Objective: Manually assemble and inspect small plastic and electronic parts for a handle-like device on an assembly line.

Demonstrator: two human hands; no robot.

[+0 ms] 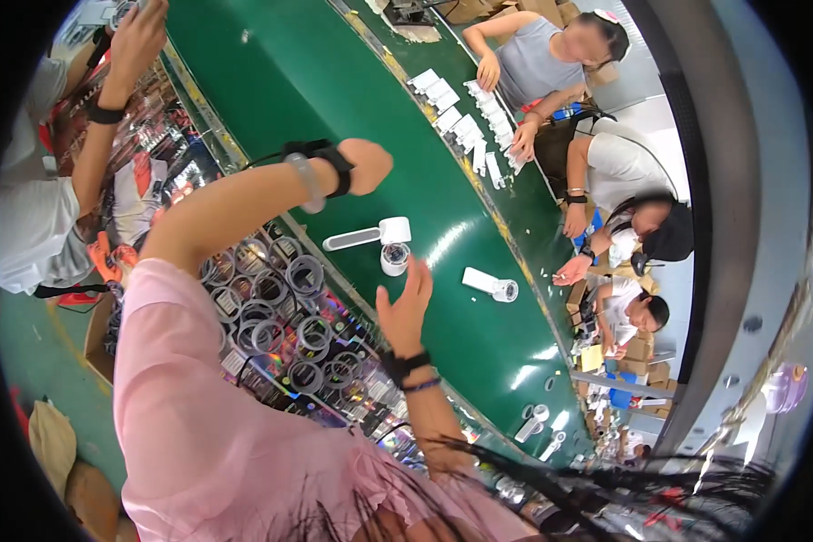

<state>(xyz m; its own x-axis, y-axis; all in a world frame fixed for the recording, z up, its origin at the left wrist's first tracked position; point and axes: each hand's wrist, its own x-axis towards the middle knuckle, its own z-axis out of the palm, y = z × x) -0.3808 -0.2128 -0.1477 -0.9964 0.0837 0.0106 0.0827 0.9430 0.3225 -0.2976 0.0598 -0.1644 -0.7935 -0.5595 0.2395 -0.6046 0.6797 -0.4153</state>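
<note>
My left hand (366, 167) is curled into a fist above the green conveyor belt (289, 99), its fingertips hidden underneath. A translucent ring (306, 183) circles that wrist beside a black band. My right hand (408, 307) has thumb and fingers apart, holding nothing visible. Its fingertips come close to a white round device head (395, 259) with a dark face; whether they touch it, I cannot tell. Right against that head lies a white device with a long handle (352, 238), resembling a handheld fan. Another such white device (490, 284) lies farther right on the belt.
Many translucent rings (305, 274) lie on colourful packaging along the near side. Across the belt, white parts (461, 126) stand in rows before a co-worker in grey (537, 68). Other people work farther right and at left. More white devices (533, 422) sit down the belt.
</note>
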